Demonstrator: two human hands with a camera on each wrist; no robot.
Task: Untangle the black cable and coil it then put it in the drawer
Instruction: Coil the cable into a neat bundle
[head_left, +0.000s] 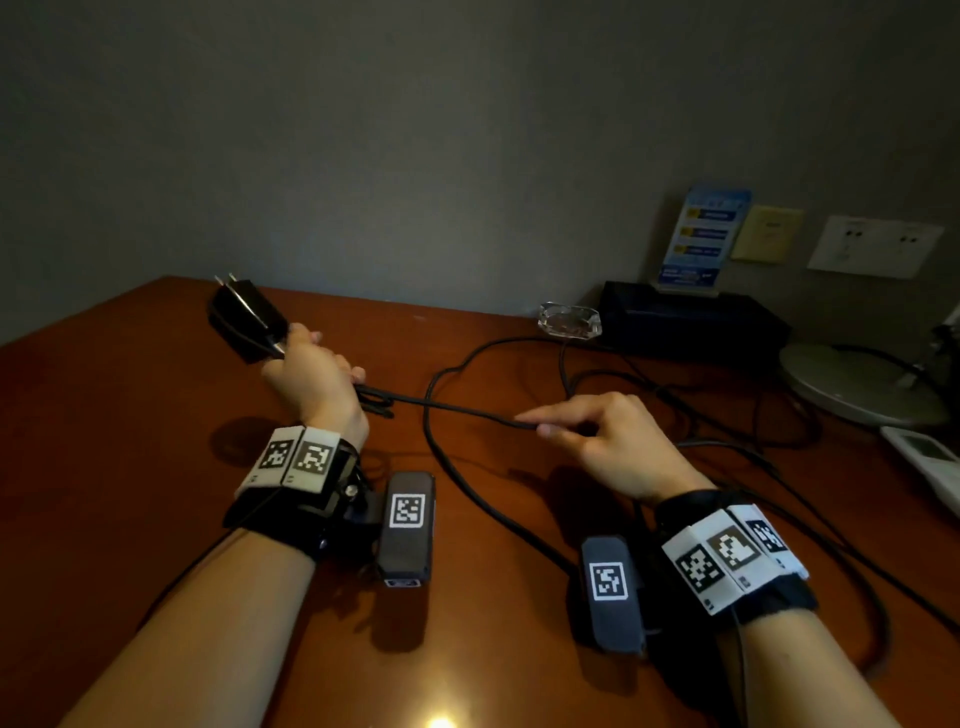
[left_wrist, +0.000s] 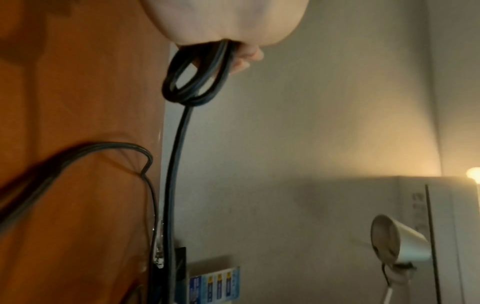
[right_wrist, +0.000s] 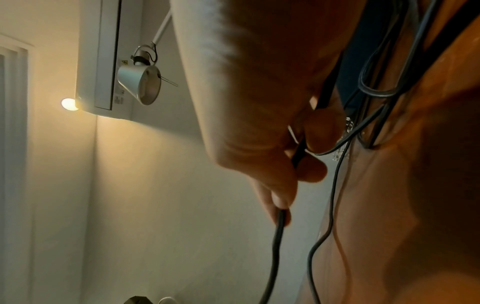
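The black cable (head_left: 452, 407) runs taut above the brown table (head_left: 156, 415) between my two hands. My left hand (head_left: 317, 358) grips a few small coiled loops of it, along with the cable's black plug adapter (head_left: 247, 317), whose prongs point up and away. The left wrist view shows the loops (left_wrist: 192, 82) hanging from my left hand (left_wrist: 241, 59). My right hand (head_left: 532, 423) pinches the cable between thumb and forefinger, further along. In the right wrist view my right hand (right_wrist: 281, 205) has the cable (right_wrist: 275, 246) passing through its fingers. More cable (head_left: 457, 467) lies slack on the table. No drawer is in view.
A glass ashtray (head_left: 570, 319), a black box (head_left: 691, 322) with a leaflet stand (head_left: 701, 234) and a round lamp base (head_left: 857, 384) stand at the back right. Other cables (head_left: 727, 415) trail there. A white remote (head_left: 930, 462) lies at the right edge.
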